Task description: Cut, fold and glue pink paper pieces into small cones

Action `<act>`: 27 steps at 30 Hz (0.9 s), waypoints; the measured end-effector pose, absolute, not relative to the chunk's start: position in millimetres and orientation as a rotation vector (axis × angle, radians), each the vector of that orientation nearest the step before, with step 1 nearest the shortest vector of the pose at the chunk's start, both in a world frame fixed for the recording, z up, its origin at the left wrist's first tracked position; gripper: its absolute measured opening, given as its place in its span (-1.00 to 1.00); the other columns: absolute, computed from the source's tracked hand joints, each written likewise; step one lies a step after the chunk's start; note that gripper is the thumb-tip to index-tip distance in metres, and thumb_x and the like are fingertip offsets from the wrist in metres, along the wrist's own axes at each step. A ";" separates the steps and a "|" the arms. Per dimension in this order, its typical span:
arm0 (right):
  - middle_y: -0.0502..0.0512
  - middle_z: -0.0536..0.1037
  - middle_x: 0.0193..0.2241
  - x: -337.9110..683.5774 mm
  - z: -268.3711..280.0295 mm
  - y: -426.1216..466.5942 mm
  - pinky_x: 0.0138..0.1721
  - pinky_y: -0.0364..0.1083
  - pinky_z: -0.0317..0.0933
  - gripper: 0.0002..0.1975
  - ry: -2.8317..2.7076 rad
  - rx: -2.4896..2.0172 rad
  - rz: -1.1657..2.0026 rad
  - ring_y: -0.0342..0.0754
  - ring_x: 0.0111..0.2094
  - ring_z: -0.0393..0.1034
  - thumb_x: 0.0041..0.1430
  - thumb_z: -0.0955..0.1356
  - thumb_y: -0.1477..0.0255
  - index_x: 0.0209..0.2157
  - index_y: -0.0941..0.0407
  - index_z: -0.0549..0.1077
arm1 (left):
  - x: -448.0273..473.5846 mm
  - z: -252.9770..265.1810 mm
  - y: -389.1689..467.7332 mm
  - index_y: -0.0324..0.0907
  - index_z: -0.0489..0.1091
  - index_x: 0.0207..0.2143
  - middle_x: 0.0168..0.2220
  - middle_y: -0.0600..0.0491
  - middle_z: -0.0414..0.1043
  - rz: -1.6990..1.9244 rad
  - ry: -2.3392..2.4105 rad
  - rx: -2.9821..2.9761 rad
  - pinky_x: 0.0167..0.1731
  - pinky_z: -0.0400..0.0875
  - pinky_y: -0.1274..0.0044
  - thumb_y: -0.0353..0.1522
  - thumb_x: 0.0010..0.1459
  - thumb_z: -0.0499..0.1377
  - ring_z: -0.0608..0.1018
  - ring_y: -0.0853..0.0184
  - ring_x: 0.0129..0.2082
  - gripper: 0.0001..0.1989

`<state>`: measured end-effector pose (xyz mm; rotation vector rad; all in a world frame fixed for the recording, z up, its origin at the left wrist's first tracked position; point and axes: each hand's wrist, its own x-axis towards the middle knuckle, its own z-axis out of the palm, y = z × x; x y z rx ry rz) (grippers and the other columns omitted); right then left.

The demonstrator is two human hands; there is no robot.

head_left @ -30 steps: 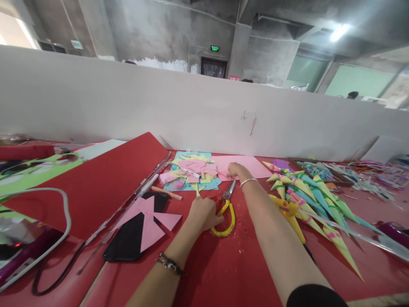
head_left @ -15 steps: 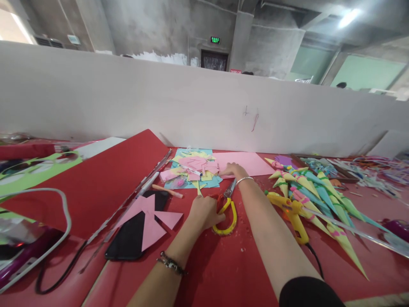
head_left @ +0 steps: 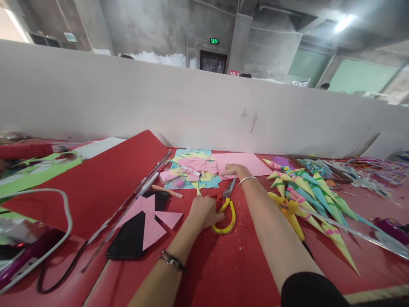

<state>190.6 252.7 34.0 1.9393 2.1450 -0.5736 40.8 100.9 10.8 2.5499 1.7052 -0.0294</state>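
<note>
My right hand (head_left: 235, 171) reaches over the left part of a pink paper sheet (head_left: 257, 165), at the edge of a heap of pink and yellow paper scraps (head_left: 194, 164). Its fingers are bent down together; whatever lies between the fingertips is too small to make out. Nearer me, my left hand (head_left: 205, 211) rests closed on the table, its thumb by the handle of yellow-handled scissors (head_left: 232, 215). What its curled fingers hold, if anything, is hidden. A narrow yellow strip (head_left: 198, 188) lies just beyond its knuckles. The scissors lie between my hands, blades pointing away.
Pink paper pieces (head_left: 151, 230) lie on a black phone (head_left: 128, 238) at left, below a large red sheet (head_left: 105, 183). A yellow glue gun (head_left: 292, 213) and several paper cones (head_left: 340, 247) are at right. A white partition (head_left: 191, 111) stands behind.
My right hand's fingers have drawn together and bent more over the pink paper's left side. My left hand stays in place beside the scissors. The view has shifted slightly.
</note>
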 end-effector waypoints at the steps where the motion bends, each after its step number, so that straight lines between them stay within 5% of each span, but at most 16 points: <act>1: 0.14 0.37 -0.08 192.5 35.0 252.4 -0.17 0.05 0.28 -0.69 2.148 1.916 -0.588 -0.02 -0.15 0.34 0.19 0.26 0.35 -0.05 0.16 0.30 | 40.8 10.8 100.9 -0.21 0.44 -0.43 -0.41 -0.13 0.51 -0.030 1.708 2.548 -0.29 0.32 0.40 -0.17 -0.07 0.05 0.54 0.10 -0.33 -0.68; 27: 0.14 0.36 -0.06 222.8 34.7 261.0 -0.16 0.05 0.27 -0.71 2.293 1.800 -0.734 -0.03 -0.14 0.33 0.19 0.26 0.35 -0.06 0.14 0.31 | 40.4 16.2 101.7 -0.23 0.45 -0.40 -0.38 -0.15 0.52 -0.080 1.678 2.551 -0.33 0.35 0.40 -0.16 -0.04 0.03 0.54 0.07 -0.33 -0.65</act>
